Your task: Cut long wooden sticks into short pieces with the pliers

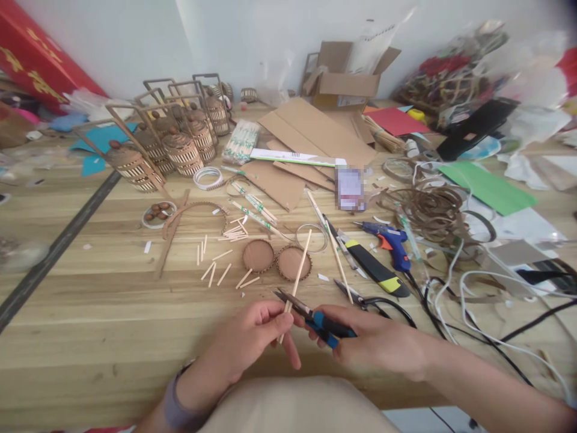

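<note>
near the front edge of the tabletop [112, 349], the left hand [259, 328] pinches a thin wooden stick [302, 263] between its fingers; the right hand [381, 344] wraps its fingers around blue-black pliers [332, 325], jaws at the stick. farther from that edge lie two round brown trays [258, 257].

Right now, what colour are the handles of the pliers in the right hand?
Pliers' handles: blue and black, best seen in the head view.

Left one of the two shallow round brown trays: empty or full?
Empty: the left shallow round brown tray shows only bare floor inside its rim.
</note>
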`<state>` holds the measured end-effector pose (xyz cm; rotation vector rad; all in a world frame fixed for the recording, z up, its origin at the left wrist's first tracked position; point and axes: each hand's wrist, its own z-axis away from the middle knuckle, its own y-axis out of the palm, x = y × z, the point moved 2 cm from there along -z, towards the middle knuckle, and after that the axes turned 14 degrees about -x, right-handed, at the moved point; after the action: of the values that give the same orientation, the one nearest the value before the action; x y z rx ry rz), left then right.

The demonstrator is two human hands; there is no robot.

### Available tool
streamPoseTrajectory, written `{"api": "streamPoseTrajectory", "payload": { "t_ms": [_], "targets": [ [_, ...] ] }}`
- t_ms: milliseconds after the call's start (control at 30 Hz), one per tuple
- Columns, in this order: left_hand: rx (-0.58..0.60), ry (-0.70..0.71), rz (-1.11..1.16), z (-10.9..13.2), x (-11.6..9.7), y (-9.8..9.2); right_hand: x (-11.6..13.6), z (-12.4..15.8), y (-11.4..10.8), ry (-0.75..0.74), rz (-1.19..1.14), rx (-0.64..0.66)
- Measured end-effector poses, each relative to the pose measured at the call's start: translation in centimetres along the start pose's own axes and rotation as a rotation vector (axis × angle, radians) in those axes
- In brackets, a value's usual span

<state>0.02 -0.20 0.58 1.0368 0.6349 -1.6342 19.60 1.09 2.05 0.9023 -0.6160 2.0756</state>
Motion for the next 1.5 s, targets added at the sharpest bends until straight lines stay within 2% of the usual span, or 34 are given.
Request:
{"api": "streamPoseTrajectory", "payload": {
  "t_ms": [467, 967, 1200, 1500],
  "targets": [
    [0.038, -0.026, -0.014, 0.5, -0.2, 0.3, 1.2, -0.2, 0.6, -0.046, -0.023, 0.069],
    [0.043, -0.039, 0.012, 0.7, -0.3, 0.7, 0.3, -0.6, 0.7, -0.161, 0.148, 0.038],
    [0.005, -0.056, 0.046, 0.6, 0.6, 0.6, -0.3, -0.8, 0.7, -0.180, 0.229, -0.014],
    [-0.002, -0.079, 0.093, 0.5, 0.7, 0.6, 0.1, -0.8, 0.6, -0.231, 0.199, 0.041]
  ]
}}
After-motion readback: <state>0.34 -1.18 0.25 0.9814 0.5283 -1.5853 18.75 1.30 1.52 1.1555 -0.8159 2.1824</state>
